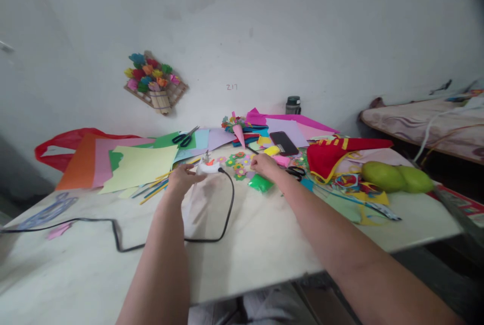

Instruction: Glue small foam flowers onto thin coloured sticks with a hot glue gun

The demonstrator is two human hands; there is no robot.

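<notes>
Left hand half-open at the white tool, left of the paper flowers; can't tell if you're gripping. Right hand's curled, contents hidden. Likely tool-handling step; next move needs cord slack.

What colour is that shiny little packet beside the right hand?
The packet is bright green; it shows best in the head view.
</notes>
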